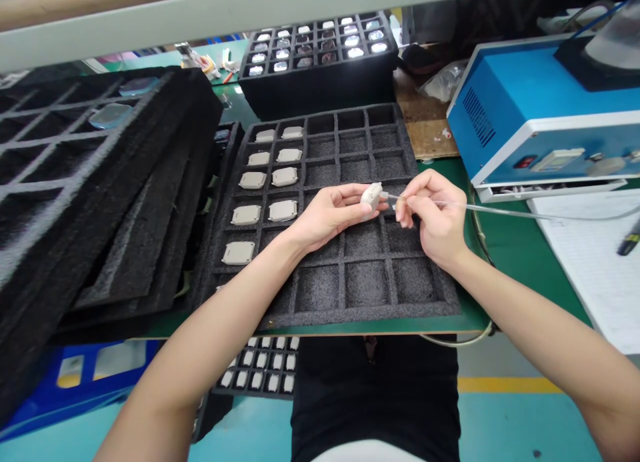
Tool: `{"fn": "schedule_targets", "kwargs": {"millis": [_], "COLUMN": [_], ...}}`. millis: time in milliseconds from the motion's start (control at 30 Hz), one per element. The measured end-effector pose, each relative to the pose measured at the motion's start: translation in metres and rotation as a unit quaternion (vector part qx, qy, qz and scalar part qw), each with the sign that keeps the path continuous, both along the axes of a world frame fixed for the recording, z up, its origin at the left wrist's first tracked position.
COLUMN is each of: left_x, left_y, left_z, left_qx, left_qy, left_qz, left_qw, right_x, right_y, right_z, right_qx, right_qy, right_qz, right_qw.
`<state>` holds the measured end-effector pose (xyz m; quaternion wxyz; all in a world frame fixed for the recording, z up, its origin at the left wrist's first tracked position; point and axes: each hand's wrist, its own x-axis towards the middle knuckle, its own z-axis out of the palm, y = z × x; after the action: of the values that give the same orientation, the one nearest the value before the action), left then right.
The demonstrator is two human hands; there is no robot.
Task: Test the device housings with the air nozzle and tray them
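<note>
My left hand holds a small beige casing, tilted up between thumb and fingers above the foam tray. My right hand pinches a thin clear tube just to the right of it. The tube's narrow tip points at the casing's edge; I cannot tell whether they touch. Several similar beige casings sit in the tray's two left columns. The visible pockets in its right columns hold nothing, though my hands and left forearm hide part of the tray.
Stacked black foam trays lean at the left. Behind stands another black tray of shiny pieces. A blue machine is at the right, with paper and a dark pen before it. More casings lie below the table edge.
</note>
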<state>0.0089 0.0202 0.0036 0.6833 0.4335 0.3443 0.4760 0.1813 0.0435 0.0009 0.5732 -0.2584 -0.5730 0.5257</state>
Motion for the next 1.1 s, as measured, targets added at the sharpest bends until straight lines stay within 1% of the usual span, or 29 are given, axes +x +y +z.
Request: {"fn": "schedule_targets", "kwargs": {"millis": [200,367,600,933,1100], "left_x": [0.0009,0.0003,0.0016,0.0020,0.0013], "left_y": [-0.0003,0.0002,0.0000,0.0009,0.0007], "left_z": [0.0014,0.0002,0.0018,0.0026,0.0046], "left_qx": [-0.004,-0.001,-0.002,-0.004,-0.019], "left_qy": [0.006,0.000,0.010,0.014,0.064], "left_qz": [0.006,0.002,0.002,0.003,0.021], "left_qw": [1.000,1.000,1.000,1.000,0.998], "right_x": [-0.0002,-0.0003,-0.0006,-0.0004,-0.0007], "right_y": [-0.0005,-0.0006,0.0000,0.0002,-0.0013], "right_z": [-0.0002,-0.0005,-0.0006,-0.0009,0.0011], "right_qx": [-0.007,0.004,-0.004,-0.001,-0.021], "right_qy": [-0.004,0.009,-0.001,0.003,-0.004], "right_qz": [-0.008,-0.015,-0.018,-0.006,0.001], "right_qw": [1.000,1.000,1.000,1.000,1.000]}}
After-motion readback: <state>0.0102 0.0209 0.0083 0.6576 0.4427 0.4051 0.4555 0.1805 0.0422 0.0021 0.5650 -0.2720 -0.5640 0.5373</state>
